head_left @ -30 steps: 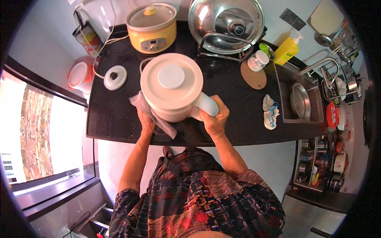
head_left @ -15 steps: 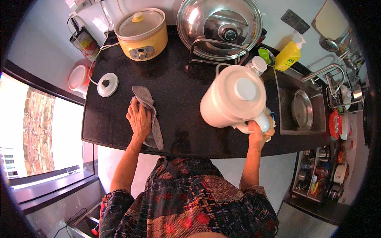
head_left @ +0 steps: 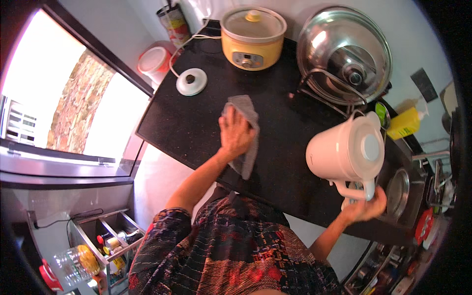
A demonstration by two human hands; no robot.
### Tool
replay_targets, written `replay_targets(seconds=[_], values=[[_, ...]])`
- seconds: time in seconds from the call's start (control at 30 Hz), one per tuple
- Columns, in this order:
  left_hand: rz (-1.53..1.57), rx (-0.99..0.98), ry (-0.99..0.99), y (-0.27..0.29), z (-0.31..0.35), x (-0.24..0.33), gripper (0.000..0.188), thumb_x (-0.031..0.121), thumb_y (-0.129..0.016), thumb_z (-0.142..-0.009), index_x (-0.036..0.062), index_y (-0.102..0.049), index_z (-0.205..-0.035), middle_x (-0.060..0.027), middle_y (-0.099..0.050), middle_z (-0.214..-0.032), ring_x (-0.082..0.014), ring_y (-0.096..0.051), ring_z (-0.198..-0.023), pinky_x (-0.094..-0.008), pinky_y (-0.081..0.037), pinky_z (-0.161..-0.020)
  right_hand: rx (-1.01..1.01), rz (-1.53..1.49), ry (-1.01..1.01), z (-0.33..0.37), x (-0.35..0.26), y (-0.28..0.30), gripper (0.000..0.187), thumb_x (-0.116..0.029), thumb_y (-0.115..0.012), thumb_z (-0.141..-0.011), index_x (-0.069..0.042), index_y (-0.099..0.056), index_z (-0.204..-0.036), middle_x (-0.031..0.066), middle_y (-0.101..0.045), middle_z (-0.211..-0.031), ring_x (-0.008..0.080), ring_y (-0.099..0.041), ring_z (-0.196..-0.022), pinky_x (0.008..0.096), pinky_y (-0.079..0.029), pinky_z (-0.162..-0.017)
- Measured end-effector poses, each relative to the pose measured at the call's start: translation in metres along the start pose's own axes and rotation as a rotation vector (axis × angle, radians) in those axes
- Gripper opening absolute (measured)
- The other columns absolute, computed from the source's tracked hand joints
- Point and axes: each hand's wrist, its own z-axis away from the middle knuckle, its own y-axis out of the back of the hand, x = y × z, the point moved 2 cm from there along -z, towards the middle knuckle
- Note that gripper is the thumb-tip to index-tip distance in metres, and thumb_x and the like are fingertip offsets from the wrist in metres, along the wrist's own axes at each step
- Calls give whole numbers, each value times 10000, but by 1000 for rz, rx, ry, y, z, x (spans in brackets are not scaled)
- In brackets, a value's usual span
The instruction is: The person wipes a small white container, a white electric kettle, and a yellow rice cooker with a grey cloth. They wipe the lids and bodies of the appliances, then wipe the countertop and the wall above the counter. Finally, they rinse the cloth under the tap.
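Observation:
My left hand (head_left: 237,133) lies flat on a folded grey cloth (head_left: 248,152) on the black countertop, fingers spread over it. A large pale pink lidded kettle (head_left: 330,153) stands to the right, its white-tipped handle (head_left: 355,191) turned toward me. Just at the lower end of that handle is my right hand (head_left: 365,209), slightly blurred. Its fingers are stretched out past the handle and do not look wrapped round it. Something small and pale beneath the handle is partly hidden by the hand.
At the back stand a yellow electric cooker (head_left: 253,46) and a steel lid (head_left: 344,54) in a rack. A small white lid (head_left: 191,81) lies left. On the right are a yellow pump bottle (head_left: 404,124) and a sink with a steel bowl (head_left: 398,191). A window (head_left: 73,103) opens at left.
My view has turned, so the counter appears tilted. My right hand has loosened from the kettle's handle. My left hand's fingers lie flatter on the cloth.

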Motion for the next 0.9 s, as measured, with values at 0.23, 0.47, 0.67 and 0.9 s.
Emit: replay_targets(seconds=[0.23, 0.47, 0.67, 0.9], values=[[777, -136, -100, -63, 8, 31, 589, 316, -421, -872, 68, -355, -1402, -180, -252, -1500, -356, -110, -1420, -497, -94, -1083, -698, 155, 324, 61, -77, -99, 542, -274, -654, -783, 27, -487, -1202, 236, -476, -1264, 383, -448, -1167, 485, -319, -1032], [945, -162, -85, 23, 2, -41, 299, 11, -547, -770, -40, -589, -1061, -215, -570, -1118, -379, -548, -1048, -435, -450, -917, -1171, 460, 267, 164, -58, -234, 803, -387, -726, -757, -106, -351, -1409, 234, -201, -1462, 473, -192, -1356, 612, -260, -1016], [529, 406, 45, 72, -11, -204, 265, -54, -611, -688, 45, -624, -933, -122, -615, -974, -311, -574, -964, -392, -464, -851, -961, 732, 180, 188, -54, -296, 586, -316, -624, -862, -183, -386, -1381, 219, -252, -1441, 427, -260, -1336, 586, -285, -1010], [466, 189, 221, 80, -63, -297, 713, 178, -773, -660, 43, -449, -1281, -167, -488, -1238, -346, -446, -1175, -430, -372, -982, -878, 341, 109, 195, -64, -388, 359, -22, -606, -786, -115, -611, -1132, 135, -523, -1104, 343, -507, -1033, 456, -430, -870]])
